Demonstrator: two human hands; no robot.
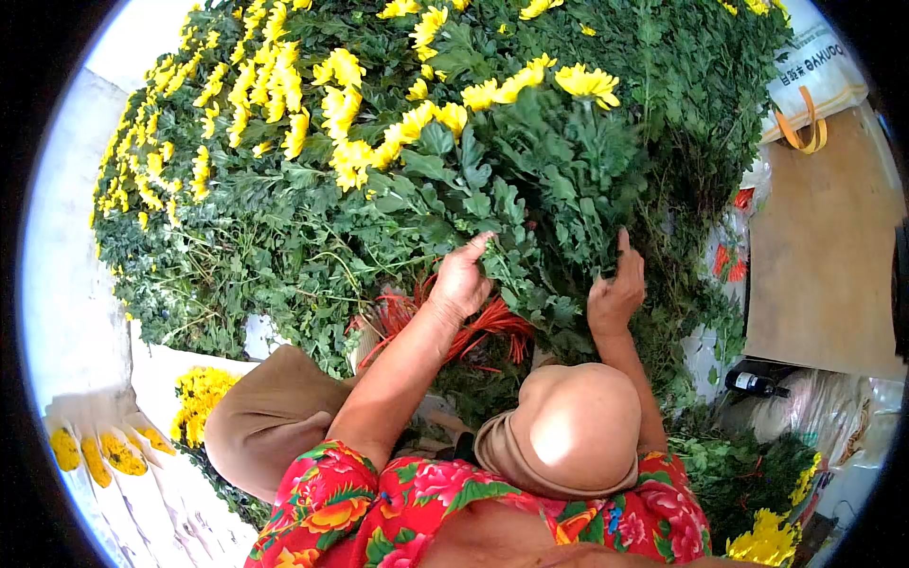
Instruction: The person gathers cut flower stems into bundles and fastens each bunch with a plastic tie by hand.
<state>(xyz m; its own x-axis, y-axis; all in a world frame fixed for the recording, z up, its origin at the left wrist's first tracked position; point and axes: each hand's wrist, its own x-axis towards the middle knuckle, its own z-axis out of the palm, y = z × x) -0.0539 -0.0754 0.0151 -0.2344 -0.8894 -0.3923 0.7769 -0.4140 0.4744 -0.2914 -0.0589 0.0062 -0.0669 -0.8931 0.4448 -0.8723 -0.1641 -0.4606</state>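
Observation:
In front of my knees, both hands are at a leafy bunch of yellow chrysanthemums (pixel 568 170), its blooms pointing away from me. My left hand (pixel 461 282) grips the stems and leaves on the bunch's left side, fingers curled. My right hand (pixel 617 289) is against its right side, index finger stretched upward and the other fingers partly hidden by leaves. Red ties (pixel 492 327) hang just below and right of my left hand. Behind the bunch rises a large heap of chrysanthemums (pixel 275 218) with green foliage and yellow heads.
Wrapped yellow flowers (pixel 118 454) lie at the lower left, with more yellow blooms (pixel 199 393) beside my left knee. On the right are a brown board (pixel 824 246), a white bag (pixel 819 71) with orange handles, a dark bottle (pixel 753 382) and clear plastic (pixel 819 412).

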